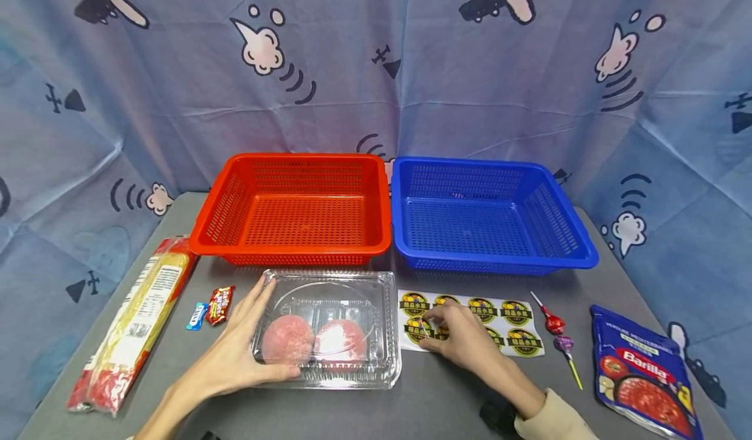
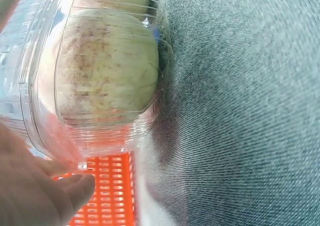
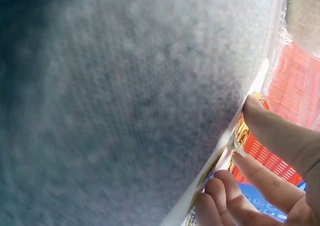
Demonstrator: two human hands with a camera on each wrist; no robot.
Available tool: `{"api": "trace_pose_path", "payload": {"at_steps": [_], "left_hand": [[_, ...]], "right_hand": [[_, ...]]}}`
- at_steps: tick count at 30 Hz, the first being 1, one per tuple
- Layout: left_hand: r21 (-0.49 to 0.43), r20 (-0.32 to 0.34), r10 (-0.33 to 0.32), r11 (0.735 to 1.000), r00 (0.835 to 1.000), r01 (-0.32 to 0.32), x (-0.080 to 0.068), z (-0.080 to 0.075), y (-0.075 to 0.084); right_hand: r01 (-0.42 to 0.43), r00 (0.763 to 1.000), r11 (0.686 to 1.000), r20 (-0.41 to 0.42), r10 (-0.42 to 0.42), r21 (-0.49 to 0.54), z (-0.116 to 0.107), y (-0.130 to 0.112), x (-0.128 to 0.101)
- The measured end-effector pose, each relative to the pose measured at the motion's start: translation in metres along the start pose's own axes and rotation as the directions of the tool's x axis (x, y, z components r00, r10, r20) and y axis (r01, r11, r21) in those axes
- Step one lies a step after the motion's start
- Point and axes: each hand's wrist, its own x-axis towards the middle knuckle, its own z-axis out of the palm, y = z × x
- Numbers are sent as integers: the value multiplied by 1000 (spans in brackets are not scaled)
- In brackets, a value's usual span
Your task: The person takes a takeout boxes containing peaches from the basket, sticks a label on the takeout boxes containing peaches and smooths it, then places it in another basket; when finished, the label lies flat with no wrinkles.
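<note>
A clear plastic clamshell box (image 1: pixel 335 378) holds two round, pinkish fruits (image 1: pixel 288 339) that look like peaches; its lid is down. My left hand (image 1: pixel 237 355) rests against the box's left side, fingers along the side and thumb at the front edge. To the right, a white sheet of round black-and-yellow stickers (image 1: pixel 482 309) lies flat beside the box. My right hand (image 1: pixel 464 339) touches the sheet's left part, thumb and index fingertip apart. In the right wrist view, a small pale flap (image 3: pixel 237 145) stands up at the index fingertip.
Behind the box stand a red basket (image 1: pixel 290 251) and a blue basket (image 1: pixel 493 260). A pasta pack (image 1: pixel 135 326) and two small candy packets (image 1: pixel 220 305) lie left. Two lollipops (image 1: pixel 554 324) and a blue Barilla pouch (image 1: pixel 643 371) lie right. A patterned curtain (image 1: pixel 352 48) hangs behind.
</note>
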Motion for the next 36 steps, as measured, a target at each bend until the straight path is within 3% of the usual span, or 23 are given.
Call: {"api": "trace_pose_path", "payload": {"at_steps": [8, 16, 29, 36], "left_hand": [[1, 7, -11, 1000, 1000, 11, 0, 0, 1], [2, 15, -15, 1000, 1000, 15, -2, 0, 2], [6, 18, -12, 1000, 1000, 12, -2, 0, 3], [7, 20, -15, 1000, 1000, 15, -1, -1, 4]], "right_hand": [[-10, 1000, 1000, -5, 10, 24, 0, 1, 2], [-49, 998, 997, 53, 46, 66, 0, -2, 3], [-2, 995, 966, 102, -25, 258, 2, 4, 7], [61, 995, 970, 68, -79, 235, 0, 5, 6]]}}
